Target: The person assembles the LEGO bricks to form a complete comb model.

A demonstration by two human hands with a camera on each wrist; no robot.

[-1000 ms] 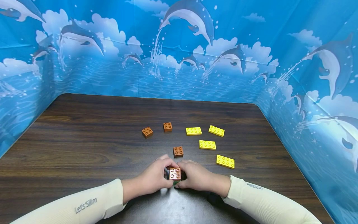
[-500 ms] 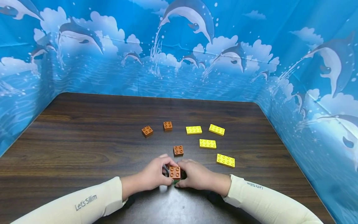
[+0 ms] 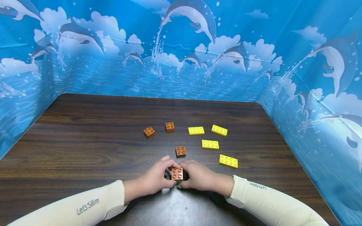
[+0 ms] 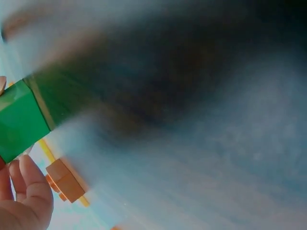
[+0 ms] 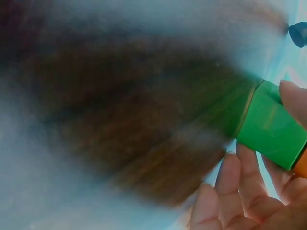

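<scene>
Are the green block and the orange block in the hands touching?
Touching. The right wrist view shows the green block meeting the orange block along a seam, with no gap.

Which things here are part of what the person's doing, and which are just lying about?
In the job:
left hand
right hand
green block, held between them
orange brick on top of it

Lying about:
three loose orange bricks, untouched, perhaps meant for later
four yellow bricks, likewise
dolphin-print curtain, just backdrop
</scene>
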